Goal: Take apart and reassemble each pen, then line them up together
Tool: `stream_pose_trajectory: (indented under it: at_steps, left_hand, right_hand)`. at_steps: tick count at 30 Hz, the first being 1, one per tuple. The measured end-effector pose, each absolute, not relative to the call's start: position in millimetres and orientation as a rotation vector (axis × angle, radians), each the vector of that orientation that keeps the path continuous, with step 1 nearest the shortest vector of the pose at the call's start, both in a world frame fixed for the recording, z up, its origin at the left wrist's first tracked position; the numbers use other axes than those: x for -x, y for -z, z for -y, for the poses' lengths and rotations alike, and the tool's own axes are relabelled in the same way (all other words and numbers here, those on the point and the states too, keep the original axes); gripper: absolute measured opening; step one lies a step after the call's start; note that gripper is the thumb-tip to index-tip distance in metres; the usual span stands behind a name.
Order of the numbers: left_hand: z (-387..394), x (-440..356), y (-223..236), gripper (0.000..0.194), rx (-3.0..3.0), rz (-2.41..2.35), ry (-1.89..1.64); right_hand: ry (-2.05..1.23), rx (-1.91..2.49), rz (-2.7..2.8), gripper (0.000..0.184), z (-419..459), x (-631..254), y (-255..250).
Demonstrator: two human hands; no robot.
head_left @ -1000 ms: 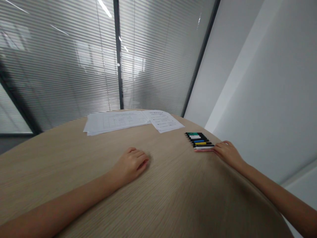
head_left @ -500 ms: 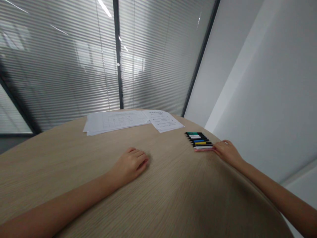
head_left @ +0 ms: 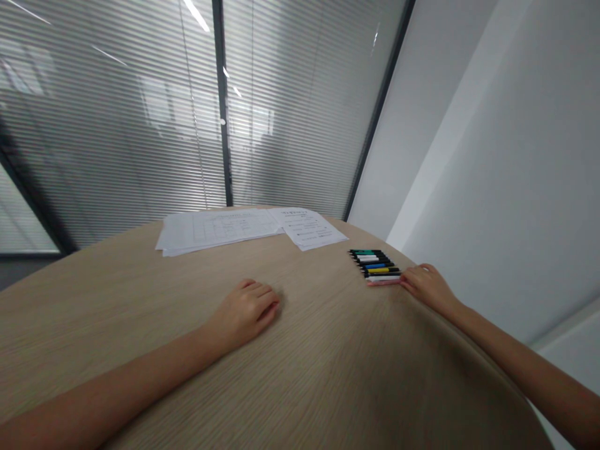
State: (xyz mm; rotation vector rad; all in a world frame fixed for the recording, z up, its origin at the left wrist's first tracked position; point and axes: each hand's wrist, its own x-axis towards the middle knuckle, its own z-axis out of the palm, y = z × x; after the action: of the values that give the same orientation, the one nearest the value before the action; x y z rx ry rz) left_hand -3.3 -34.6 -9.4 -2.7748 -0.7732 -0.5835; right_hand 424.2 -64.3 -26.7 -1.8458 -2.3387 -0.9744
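My left hand (head_left: 246, 310) lies palm down on the light wooden table (head_left: 328, 375), near its middle, fingers loosely together and holding nothing. My right hand (head_left: 426, 286) rests flat near the table's right edge. Its fingertips touch the right ends of a neat row of several pens (head_left: 376, 265) with green, white, blue, yellow and black barrels. The closest one, a pink pen (head_left: 383, 282), lies right at my fingertips. No pen is lifted off the table.
A spread of white printed sheets (head_left: 220, 229) lies at the far side of the table, with one more sheet (head_left: 309, 229) angled to their right. Behind stand a glass wall with blinds and a dark post (head_left: 222, 106). A white wall (head_left: 492, 156) runs close along the right.
My right hand has edged slightly left against the pen ends. The left hand has stayed where it was.
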Motion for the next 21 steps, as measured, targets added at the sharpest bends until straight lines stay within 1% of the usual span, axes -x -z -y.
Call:
stream_pose_trajectory:
  at_steps: [21]
  left_hand:
    - [33.6, 2.6, 10.2, 0.024, 2.763, 0.767, 0.571]
  right_hand:
    - [0.928, 1.851, 2.346, 0.018, 60.6, -424.0, 25.6]
